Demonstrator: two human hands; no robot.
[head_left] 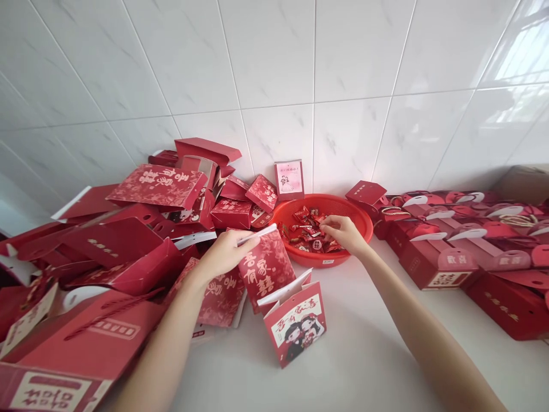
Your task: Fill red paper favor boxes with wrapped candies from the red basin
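Note:
My left hand (227,252) grips the top edge of a red paper gift box (266,268) with gold lettering, thumb on the near side. This box is tilted on the white table, beside the red plastic basket (367,222). Wrapped candies (309,230) lie in the basket. Over its right part is my right hand (343,232), fingertips pinched together; whether they hold a candy is too small to tell. In front of the basket a small gift box with a cartoon couple (297,329) stands, its top open. Another patterned red box (218,294) lies partly behind my left forearm.
A heap of red gift boxes (156,186) fills the left side. Rows of red handled boxes (446,263) stand at the right. A small box with a pink picture (289,178) leans on the tiled wall (278,68) behind the basket. Bare white tabletop (364,343) shows in front.

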